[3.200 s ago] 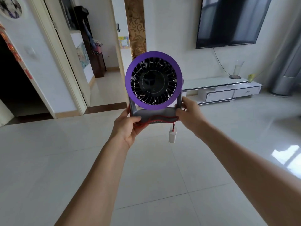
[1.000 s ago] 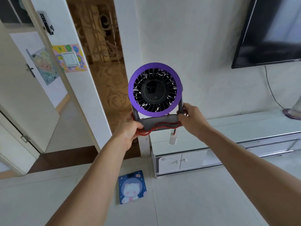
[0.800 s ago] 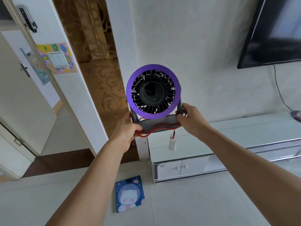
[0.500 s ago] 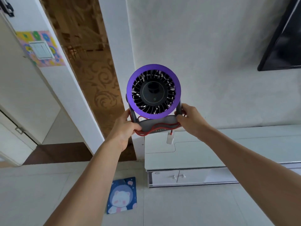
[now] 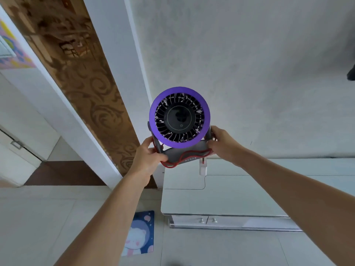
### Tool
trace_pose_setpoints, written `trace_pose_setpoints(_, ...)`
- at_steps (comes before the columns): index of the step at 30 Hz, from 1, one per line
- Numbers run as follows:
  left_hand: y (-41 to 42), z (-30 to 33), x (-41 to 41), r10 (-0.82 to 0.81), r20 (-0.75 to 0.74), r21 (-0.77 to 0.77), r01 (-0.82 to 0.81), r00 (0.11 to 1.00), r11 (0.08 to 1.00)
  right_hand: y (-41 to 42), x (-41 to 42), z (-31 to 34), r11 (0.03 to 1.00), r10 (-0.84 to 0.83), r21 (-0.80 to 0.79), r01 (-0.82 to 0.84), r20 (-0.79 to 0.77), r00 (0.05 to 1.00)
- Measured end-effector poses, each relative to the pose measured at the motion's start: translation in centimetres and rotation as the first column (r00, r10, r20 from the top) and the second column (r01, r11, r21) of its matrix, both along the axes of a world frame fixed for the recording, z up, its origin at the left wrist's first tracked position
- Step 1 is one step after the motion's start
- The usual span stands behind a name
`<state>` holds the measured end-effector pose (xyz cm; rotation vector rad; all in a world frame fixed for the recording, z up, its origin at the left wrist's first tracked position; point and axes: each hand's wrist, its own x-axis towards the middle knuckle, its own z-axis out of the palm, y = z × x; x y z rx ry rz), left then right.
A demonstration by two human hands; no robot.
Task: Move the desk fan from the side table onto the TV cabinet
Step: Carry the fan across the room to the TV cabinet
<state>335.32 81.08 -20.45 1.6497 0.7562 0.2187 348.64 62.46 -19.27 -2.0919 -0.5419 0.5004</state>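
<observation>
Cartoon mat (image 5: pixel 139 233) flat on tiled floor (image 5: pixel 38 217). Patterned brown panel (image 5: pixel 84 77) between white door frames. Textured white wall (image 5: pixel 249 64).

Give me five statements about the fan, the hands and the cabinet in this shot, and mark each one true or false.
1. Both hands hold the desk fan by its grey base. True: the left hand and the right hand each have a grip on one end.
2. The fan already stands on the TV cabinet. False: it is held in the air above the cabinet's left end.
3. A red cord is looped round the base, with a white plug hanging from it. True.
4. The fan's ring is green. False: it is purple.
5. A cartoon mat lies on top of the cabinet. False: it lies on the floor, left of the cabinet.
</observation>
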Motion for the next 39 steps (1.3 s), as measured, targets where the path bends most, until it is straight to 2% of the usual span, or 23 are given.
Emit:
trace_pose_setpoints(4,1.9,-3.2,3.4,0.005,-0.009,0.005,-0.005,1.0,1.0,2.4,3.9,-3.3,1.0,-0.008,-0.026,0.006,-0.073,0.997)
trace_pose_setpoints(12,6.3,-11.5,8.9,-0.013,-0.055,-0.07,0.009,0.998,0.998,8.5,11.2,-11.9,0.989,-0.001,-0.15,-0.014,-0.103,0.995)
trace_pose_setpoints(19,7.9,-18.8,12.6,-0.002,-0.076,-0.103,-0.006,0.997,0.995,10.4,16.2,-20.2,0.986,0.003,-0.163,-0.03,-0.16,0.987)
trace_pose_setpoints(23,7.5,-22.4,13.6,0.029,-0.082,-0.073,-0.035,0.996,0.997,10.3,18.1,-24.5,0.983,0.051,-0.166,-0.072,-0.13,0.99)
trace_pose_setpoints(29,5.7,-25.7,13.3,0.061,-0.06,-0.058,-0.064,0.996,0.996,8.9,18.4,-27.6,0.981,0.108,-0.152,-0.12,-0.08,0.991)
trace_pose_setpoints(39,0.4,-30.1,11.7,0.065,-0.064,-0.106,-0.071,0.996,0.992,3.7,16.9,-31.9,0.977,0.145,-0.138,-0.163,-0.129,0.981)
